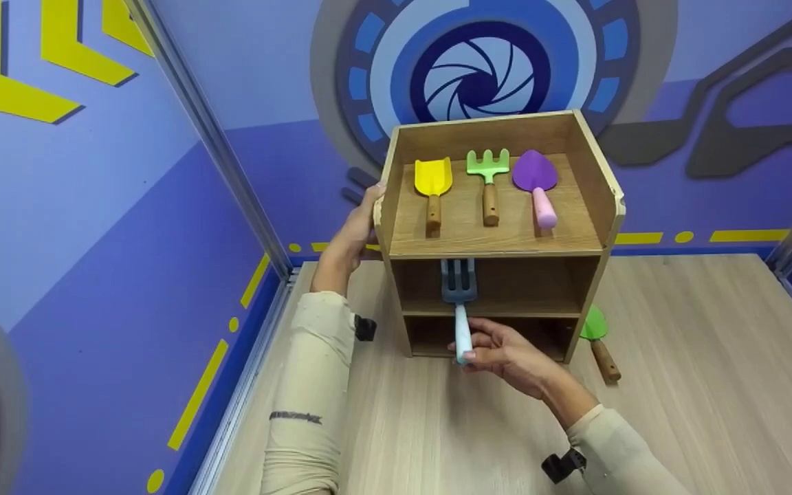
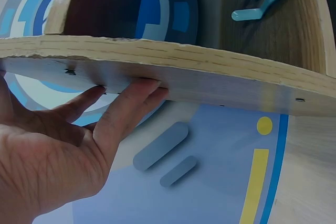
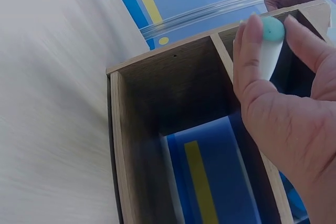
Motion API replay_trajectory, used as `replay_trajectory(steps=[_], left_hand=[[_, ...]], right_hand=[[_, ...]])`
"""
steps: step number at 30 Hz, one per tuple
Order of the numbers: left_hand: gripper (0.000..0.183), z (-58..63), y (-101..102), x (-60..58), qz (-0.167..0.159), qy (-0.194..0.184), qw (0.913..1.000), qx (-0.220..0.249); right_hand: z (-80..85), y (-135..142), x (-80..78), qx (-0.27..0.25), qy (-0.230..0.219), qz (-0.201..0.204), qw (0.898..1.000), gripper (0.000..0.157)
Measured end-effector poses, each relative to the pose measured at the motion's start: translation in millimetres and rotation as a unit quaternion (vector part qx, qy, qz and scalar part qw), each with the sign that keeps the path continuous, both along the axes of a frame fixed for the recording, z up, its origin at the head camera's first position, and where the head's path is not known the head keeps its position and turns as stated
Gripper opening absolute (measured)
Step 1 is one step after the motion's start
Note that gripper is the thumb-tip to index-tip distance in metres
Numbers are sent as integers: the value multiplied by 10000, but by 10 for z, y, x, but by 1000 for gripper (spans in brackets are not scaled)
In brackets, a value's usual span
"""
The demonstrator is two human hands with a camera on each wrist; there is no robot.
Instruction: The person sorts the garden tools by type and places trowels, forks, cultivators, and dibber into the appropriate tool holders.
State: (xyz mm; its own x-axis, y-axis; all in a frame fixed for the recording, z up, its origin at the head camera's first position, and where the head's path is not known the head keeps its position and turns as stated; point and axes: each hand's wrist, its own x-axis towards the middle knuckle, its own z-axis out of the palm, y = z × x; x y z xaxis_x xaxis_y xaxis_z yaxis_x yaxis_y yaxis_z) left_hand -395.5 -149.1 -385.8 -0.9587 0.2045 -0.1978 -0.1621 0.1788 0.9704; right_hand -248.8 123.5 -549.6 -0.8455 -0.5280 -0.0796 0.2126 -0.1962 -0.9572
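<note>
A toy garden fork (image 1: 460, 282) with a blue-grey head and pale blue handle is in my right hand (image 1: 506, 354), pinched near the handle's end by thumb and fingers. Its tines point into the middle compartment of the small wooden shelf (image 1: 496, 254). In the left wrist view the tines (image 2: 247, 14) show inside the shelf, past the side panel. My left hand (image 1: 351, 234) touches the shelf's left side near the top, its fingers (image 2: 128, 103) extended against the outer face of the panel.
On the top shelf lie a yellow scoop (image 1: 433, 179), a light green rake (image 1: 489, 172) and a purple trowel (image 1: 535, 175) with a pink handle. A green trowel (image 1: 601, 344) lies on the table right of the shelf. Printed walls (image 1: 258, 89) stand behind and at the left.
</note>
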Motion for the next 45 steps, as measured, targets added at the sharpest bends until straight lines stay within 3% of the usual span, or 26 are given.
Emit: replay_trajectory(steps=[6, 14, 27, 45], left_hand=[[99, -19, -14, 21, 61, -50, 9999, -142], [96, -7, -15, 28, 53, -29, 9999, -154], [98, 14, 2, 11, 103, 34, 9996, -255], [97, 6, 2, 15, 79, -67, 9998, -157]], right_hand=[[-56, -9, 2, -156, 76, 167, 9997, 93], [-49, -9, -29, -26, 95, -194, 9998, 88], [-37, -121, -74, 532, 506, -847, 9937, 78], [-36, -288, -95, 447, 385, -1525, 9865, 64]])
